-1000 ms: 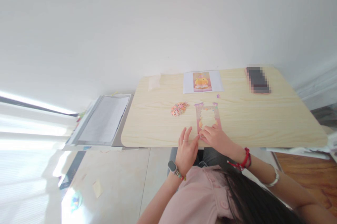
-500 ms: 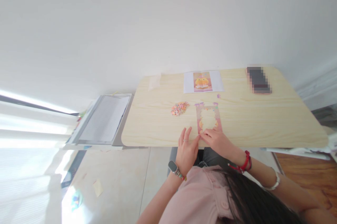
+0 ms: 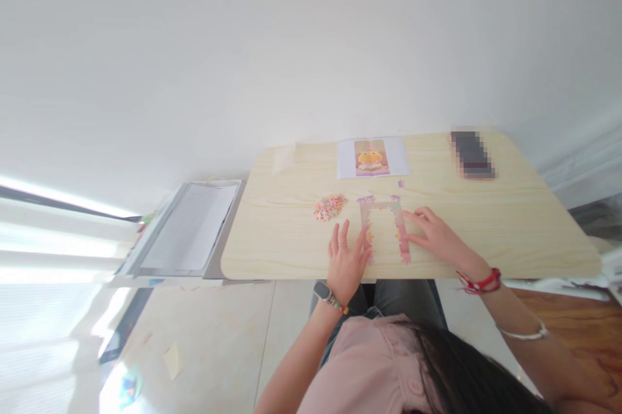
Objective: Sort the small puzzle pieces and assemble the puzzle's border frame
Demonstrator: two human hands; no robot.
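On the table lies a partly joined jigsaw puzzle (image 3: 403, 239), forming a top row and two side columns, with bare wood in its middle and at its bottom. My left hand (image 3: 346, 265) rests at the left column, thumb and fingers spread, the thumb side touching the pieces. At the outer edge of the right column is my right hand (image 3: 435, 237), thumb and index finger apart and touching or nearly touching it. Neither hand visibly holds a piece. Left of the puzzle is a pile of loose puzzle pieces (image 3: 329, 207). One purple puzzle piece (image 3: 401, 184) lies above it.
A printed picture sheet (image 3: 372, 158) lies at the back of the table (image 3: 515, 226), with a small clear packet (image 3: 284, 159) to its left. At the back right is a phone (image 3: 472, 155). Papers (image 3: 189, 226) sit on a lower surface at left.
My right hand has moved right and away from the lower left corner to the right column. My left hand has stayed close by, fingers spread. The lower ends of the columns now show.
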